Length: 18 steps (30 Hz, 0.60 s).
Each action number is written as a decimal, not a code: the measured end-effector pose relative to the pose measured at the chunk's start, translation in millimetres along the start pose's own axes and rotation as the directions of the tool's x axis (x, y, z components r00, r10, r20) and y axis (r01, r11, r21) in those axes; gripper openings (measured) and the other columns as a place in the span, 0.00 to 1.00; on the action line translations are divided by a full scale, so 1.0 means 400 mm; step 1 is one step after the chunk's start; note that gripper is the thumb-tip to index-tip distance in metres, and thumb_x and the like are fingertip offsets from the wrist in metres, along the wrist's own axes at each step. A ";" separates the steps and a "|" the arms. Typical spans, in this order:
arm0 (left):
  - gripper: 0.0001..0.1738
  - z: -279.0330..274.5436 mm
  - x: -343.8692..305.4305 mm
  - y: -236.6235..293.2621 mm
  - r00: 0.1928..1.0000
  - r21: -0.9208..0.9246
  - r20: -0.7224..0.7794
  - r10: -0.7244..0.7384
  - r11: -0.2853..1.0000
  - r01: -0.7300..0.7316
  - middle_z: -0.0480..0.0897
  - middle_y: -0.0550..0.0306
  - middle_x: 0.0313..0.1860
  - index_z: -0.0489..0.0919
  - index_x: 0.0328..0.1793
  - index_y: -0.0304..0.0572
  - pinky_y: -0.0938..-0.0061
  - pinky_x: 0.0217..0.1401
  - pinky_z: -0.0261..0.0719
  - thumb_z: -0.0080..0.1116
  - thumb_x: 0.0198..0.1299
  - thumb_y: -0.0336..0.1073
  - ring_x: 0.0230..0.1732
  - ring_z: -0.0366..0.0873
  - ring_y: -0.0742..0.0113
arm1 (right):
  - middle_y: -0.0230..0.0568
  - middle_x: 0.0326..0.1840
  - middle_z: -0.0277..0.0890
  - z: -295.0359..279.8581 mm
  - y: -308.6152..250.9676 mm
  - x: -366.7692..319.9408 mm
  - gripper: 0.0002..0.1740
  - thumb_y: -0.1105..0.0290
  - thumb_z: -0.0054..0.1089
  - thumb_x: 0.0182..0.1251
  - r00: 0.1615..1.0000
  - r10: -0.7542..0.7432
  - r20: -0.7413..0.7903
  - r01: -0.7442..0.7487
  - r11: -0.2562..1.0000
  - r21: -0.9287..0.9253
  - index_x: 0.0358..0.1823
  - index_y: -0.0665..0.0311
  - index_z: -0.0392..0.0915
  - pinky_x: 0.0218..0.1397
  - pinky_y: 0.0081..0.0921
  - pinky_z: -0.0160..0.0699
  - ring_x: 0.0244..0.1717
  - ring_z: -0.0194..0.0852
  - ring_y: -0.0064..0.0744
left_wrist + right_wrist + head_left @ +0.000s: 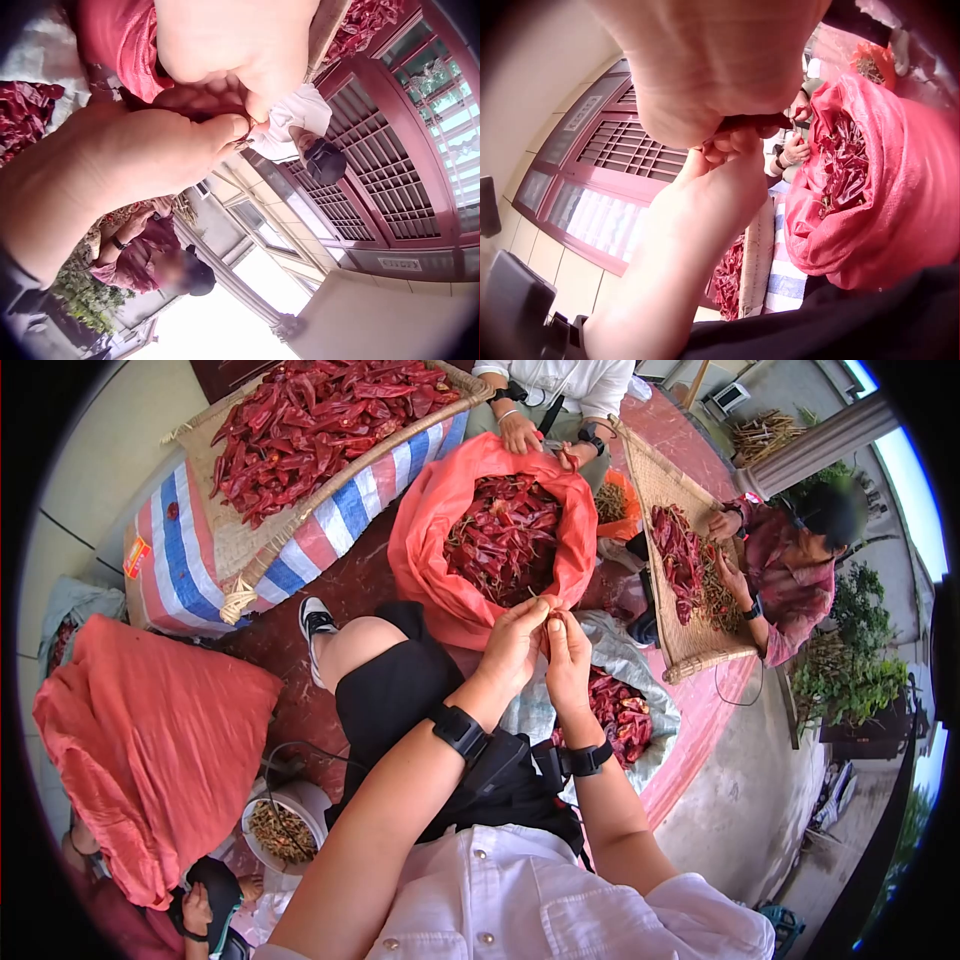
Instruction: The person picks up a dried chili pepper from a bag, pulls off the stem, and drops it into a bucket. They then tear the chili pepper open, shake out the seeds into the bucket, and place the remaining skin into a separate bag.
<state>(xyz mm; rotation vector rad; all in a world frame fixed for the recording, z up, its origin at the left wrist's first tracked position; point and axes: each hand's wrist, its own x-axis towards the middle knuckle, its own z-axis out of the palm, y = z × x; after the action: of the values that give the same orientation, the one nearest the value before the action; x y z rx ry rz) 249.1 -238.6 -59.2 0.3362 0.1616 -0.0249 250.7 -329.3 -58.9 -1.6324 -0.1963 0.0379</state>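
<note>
The site is a paved yard with a reddish floor [280, 660] and pale ground [745, 760] to the right. A wall with red-framed, grilled doors [379, 161], a column [820, 448] and green plants [860, 660] bound it. At upper left, a woven tray [230, 545] heaped with chillies rests over a striped cloth [342, 520]. An open red sack [425, 550], loaded with chillies, stands directly ahead of the wearer; a pale sack [662, 725] with more lies at the right.

One dried chilli [754, 122] is held between the hands, near the close rim of the red sack. Its long axis runs roughly crosswise in the right wrist view, its thin end directed toward the red sack; in the left wrist view it slants from upper left to lower right. Fingers hide part of it.

Both forearms reach forward and converge, black bands at the wrists. The left hand [515, 645] has its fingers curled and grips the chilli; the right hand [568, 660] pinches it with the thumb extended. The two hands meet at the fingertips.
</note>
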 end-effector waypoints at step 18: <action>0.07 -0.007 0.011 0.034 0.991 -0.177 -0.072 -0.116 0.979 0.102 0.78 0.46 0.45 0.73 0.36 0.36 0.64 0.63 0.67 0.46 0.57 0.31 0.53 0.73 0.53 | 0.29 0.35 0.71 -0.136 -0.019 -0.027 0.14 0.65 0.43 0.69 0.988 0.128 0.086 -0.124 0.991 -0.052 0.43 0.69 0.72 0.45 0.15 0.62 0.38 0.63 0.18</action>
<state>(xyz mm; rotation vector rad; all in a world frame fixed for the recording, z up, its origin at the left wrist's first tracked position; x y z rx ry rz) 253.8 -225.0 -58.2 0.1543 0.2616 -0.1052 247.3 -384.0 -48.4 -1.6894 -0.1635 0.2043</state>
